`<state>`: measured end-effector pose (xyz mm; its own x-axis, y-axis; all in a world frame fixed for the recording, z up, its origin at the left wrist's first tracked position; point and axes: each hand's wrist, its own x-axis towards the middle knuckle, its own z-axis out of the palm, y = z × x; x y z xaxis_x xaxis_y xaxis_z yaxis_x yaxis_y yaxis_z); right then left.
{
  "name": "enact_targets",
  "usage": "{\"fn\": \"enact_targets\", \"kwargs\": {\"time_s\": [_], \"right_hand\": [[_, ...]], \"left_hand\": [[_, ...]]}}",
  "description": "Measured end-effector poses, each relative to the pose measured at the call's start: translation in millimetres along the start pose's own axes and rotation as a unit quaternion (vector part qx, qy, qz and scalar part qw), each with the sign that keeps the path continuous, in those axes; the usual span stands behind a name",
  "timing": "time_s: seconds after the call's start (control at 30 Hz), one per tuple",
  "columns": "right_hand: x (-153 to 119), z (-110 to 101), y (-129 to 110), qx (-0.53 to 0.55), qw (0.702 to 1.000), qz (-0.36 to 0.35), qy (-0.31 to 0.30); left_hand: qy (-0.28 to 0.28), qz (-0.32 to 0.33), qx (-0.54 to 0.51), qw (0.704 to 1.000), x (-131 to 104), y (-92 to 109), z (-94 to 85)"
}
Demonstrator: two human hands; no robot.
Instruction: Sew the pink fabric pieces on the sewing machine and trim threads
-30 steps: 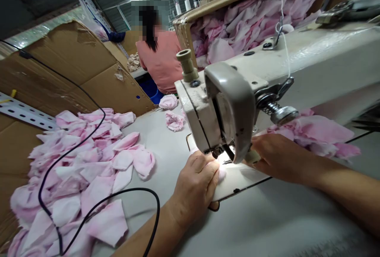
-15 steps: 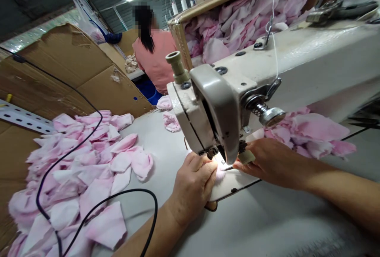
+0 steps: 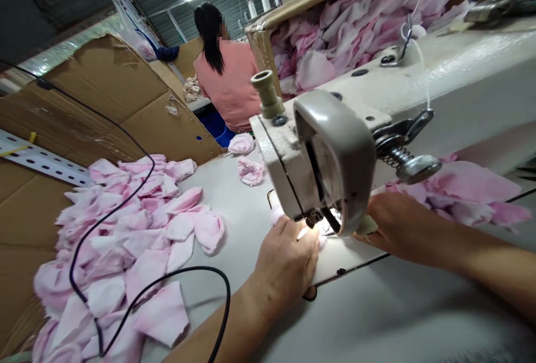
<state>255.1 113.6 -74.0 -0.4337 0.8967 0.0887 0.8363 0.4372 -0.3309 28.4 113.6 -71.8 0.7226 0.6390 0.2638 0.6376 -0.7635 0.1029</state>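
Observation:
My left hand (image 3: 287,257) is closed beside the needle area of a white sewing machine (image 3: 274,165), pinching a small pale pink fabric piece (image 3: 322,242). Most of that piece is hidden beneath my fingers. On the other side of the needle, my right hand (image 3: 400,232) has bent fingers, partly covered by the machine head. A thin dark thing shows near its fingertips, too hidden to name. The machine's lamp lights the spot between both hands.
Loose pink fabric pieces (image 3: 138,240) are heaped on the left, crossed by a black cable (image 3: 228,296). More pink pieces (image 3: 473,190) lie behind my right hand. A cardboard box (image 3: 259,53) of fabric stands behind the machine. A person in a pink shirt (image 3: 228,81) sits beyond.
The view has shifted, so machine and hands appear further right. Both hands stay at the needle area, and the dark thing by my right fingertips shows less than before.

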Motion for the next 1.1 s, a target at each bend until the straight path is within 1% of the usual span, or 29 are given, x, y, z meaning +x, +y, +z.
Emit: {"fn": "enact_targets", "kwargs": {"time_s": [0.17, 0.4, 0.53, 0.67, 0.73, 0.87, 0.93, 1.0, 1.1], "right_hand": [[-0.8, 1.3, 1.2, -0.007, 1.0, -0.012, 0.007], [1.4, 0.0, 1.2, -0.006, 1.0, 0.006, 0.007], [1.1, -4.0, -1.2, 0.014, 1.0, 0.01, -0.006], [2.9, -6.5, -3.6, 0.026, 1.0, 0.014, -0.008], [3.7, -5.0, -4.3, 0.027, 0.999, 0.015, -0.009], [1.7, 5.5, -4.6, 0.024, 0.999, -0.021, -0.014], [-0.9, 12.3, -4.5, 0.008, 1.0, -0.03, 0.001], [-3.4, 18.0, -4.5, -0.013, 0.999, -0.035, 0.032], [-4.6, 21.9, -5.2, -0.027, 0.996, -0.052, 0.071]], "left_hand": [[0.012, 0.004, 0.008, 1.0, 0.3, -2.6, 2.0], [0.032, 0.012, 0.008, 0.999, -1.9, -5.5, 5.9], [0.048, 0.003, -0.026, 0.999, -5.3, -8.0, 7.4], [0.088, -0.004, -0.065, 0.994, -9.9, -10.6, 6.9], [0.101, -0.007, -0.073, 0.992, -11.9, -12.1, 6.4], [0.111, 0.0, -0.066, 0.992, -12.8, -15.3, 5.9], [0.125, 0.011, -0.057, 0.99, -11.2, -16.2, 5.0], [0.138, 0.021, -0.044, 0.989, -8.8, -15.9, 3.5], [0.149, 0.035, -0.021, 0.988, -5.2, -12.7, 1.7]]}}
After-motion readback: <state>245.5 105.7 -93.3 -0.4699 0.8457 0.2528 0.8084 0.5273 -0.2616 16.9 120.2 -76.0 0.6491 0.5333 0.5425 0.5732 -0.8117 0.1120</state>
